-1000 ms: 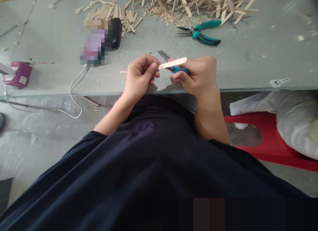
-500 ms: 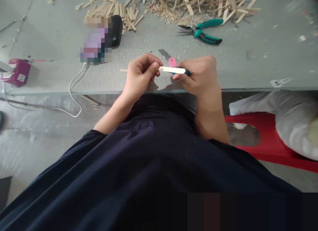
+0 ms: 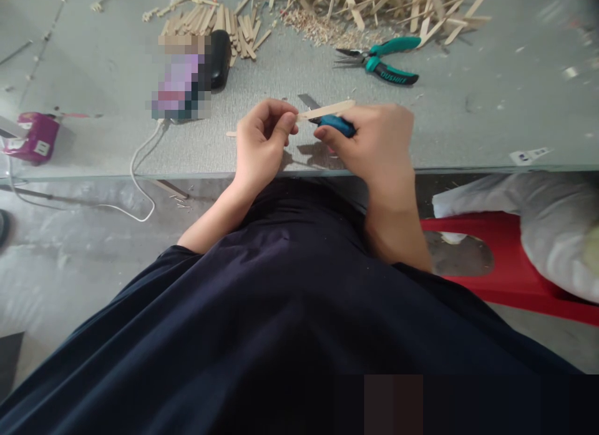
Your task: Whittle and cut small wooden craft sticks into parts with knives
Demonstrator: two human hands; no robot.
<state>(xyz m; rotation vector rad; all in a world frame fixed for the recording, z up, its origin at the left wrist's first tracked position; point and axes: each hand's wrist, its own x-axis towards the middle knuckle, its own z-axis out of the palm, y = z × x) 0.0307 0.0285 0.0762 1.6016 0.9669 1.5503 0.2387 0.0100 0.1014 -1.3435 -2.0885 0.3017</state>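
My left hand (image 3: 266,132) pinches a wooden craft stick (image 3: 330,110) between thumb and fingertips, its rounded far end pointing up to the right. My right hand (image 3: 374,138) is closed around blue-handled pliers (image 3: 337,125), whose dark tip is close to the stick near my left fingertips; I cannot tell whether it touches. Much of this tool is hidden by the hand. Under the hands lies a utility knife (image 3: 307,100), its blade showing and most of its pink body covered. Another stick end (image 3: 231,134) shows left of my left hand.
Teal-handled long-nose pliers (image 3: 374,60) lie beyond my right hand. Piled sticks (image 3: 393,4), short stick pieces (image 3: 201,18) and wood shavings (image 3: 322,28) are at the back. A black case (image 3: 219,59), blurred phone (image 3: 180,79) with a white cable (image 3: 152,191), and purple tape dispenser (image 3: 32,135) are leftward.
The stick's right end has swung upward, away from me. My right hand has turned, bringing the blue handle and dark tip into sight near the left fingertips. The knife's pink body is now mostly covered.
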